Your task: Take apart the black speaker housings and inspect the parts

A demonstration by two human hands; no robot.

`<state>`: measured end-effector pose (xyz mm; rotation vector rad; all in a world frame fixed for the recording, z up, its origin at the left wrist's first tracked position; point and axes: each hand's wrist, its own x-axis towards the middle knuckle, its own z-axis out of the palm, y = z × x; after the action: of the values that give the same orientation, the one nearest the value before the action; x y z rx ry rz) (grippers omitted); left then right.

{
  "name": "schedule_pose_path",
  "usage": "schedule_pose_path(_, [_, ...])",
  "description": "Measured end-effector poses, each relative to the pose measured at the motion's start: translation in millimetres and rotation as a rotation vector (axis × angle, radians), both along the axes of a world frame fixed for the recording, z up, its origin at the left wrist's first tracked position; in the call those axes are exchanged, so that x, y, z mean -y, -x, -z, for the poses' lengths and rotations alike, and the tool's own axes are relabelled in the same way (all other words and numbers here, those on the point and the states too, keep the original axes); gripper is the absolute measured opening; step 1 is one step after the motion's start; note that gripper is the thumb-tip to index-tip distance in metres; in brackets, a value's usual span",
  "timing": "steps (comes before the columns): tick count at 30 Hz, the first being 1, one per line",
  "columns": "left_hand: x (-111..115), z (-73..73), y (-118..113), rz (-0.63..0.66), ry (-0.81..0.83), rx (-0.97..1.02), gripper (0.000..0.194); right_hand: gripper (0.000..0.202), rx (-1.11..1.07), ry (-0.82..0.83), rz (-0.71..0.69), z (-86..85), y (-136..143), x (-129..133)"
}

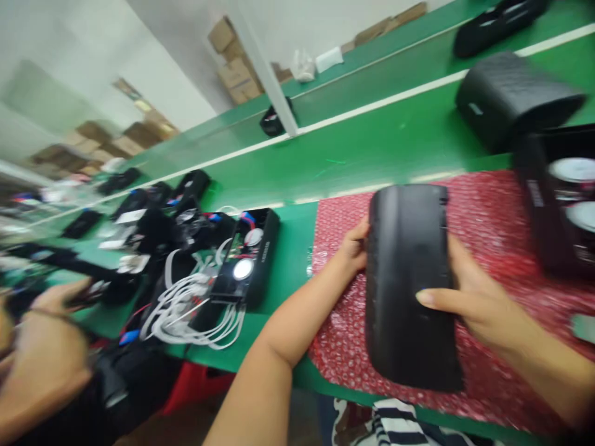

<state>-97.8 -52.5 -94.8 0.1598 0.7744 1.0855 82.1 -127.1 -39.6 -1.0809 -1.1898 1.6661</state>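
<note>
Securely gripping a black shell [409, 279] from both sides, over red bubble wrap [495, 214].

Holds the left edge in the left hand [354, 249], with curled fingers partly hidden; clamps the right edge in the right hand [469, 291], with thumb across the face and fingers behind, probably to keep so broad a piece from slipping. Cannot tell resting from hovering above the red bubble wrap, presumably spread on the green bench [294, 254] against scuffs. Shows smooth, dull, plastic-looking black with rounded corners, against glossy, pimpled red. Also has white cables [183, 319], thin and looped, heaped beside an open black box [267, 260] to the left, maybe for easy reach.
</note>
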Motion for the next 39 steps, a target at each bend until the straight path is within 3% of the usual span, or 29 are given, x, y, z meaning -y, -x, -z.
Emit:
schedule_pose_path(3, [2,1.8,6,0.118,-0.017,-0.053,0.049,0.093,-0.108,0.043,-0.018,-8.2,4,-2])
schedule_pose_path(6, [7,4.2,10,0.188,-0.102,-0.050,0.062,0.092,-0.157,0.013,-0.008,-8.4,5,-4])
schedule_pose_path(11, [13,4.6,12,0.209,-0.120,-0.072,0.068,0.089,-0.199,0.018,-0.025,-5.4,5,-4])
schedule_pose_path(15, [4,3.4,9,0.241,-0.206,-0.164,0.073,0.094,-0.111,0.023,-0.067,-8.5,-1,-10])
schedule_pose_path(18, [-3,3.2,-2,0.160,-0.354,-0.288,0.075,0.094,0.100,-0.026,-0.072,-12.2,-11,-6])
schedule_pose_path(22, [-3,11.9,-17,-0.114,-0.578,-0.543,0.062,0.097,0.370,0.000,0.025,-7.2,-25,16])
schedule_pose_path(25, [-1,21.8,-21,-0.145,-0.676,-0.597,0.061,0.102,0.317,0.116,0.078,2.9,-37,29])
schedule_pose_path(28, [-2,25.9,-21,-0.128,-0.659,-0.564,0.066,0.104,0.130,0.225,0.152,7.2,-45,27])
schedule_pose_path(31, [-7,24.2,-22,-0.233,-0.499,-0.481,0.068,0.099,0.010,0.325,0.244,-1.5,-47,6])
schedule_pose_path(33, [-10,22.8,-22,-0.299,-0.394,-0.429,0.065,0.086,-0.005,0.366,0.249,-13.6,-44,-23])
schedule_pose_path(37, [-12,23.4,-23,-0.333,-0.347,-0.394,0.060,0.028,0.055,0.314,0.242,-38.1,-21,-116])
schedule_pose_path(39, [-11,24.5,-24,-0.322,-0.353,-0.390,0.059,0.012,0.079,0.254,0.238,-43.7,1,-172])
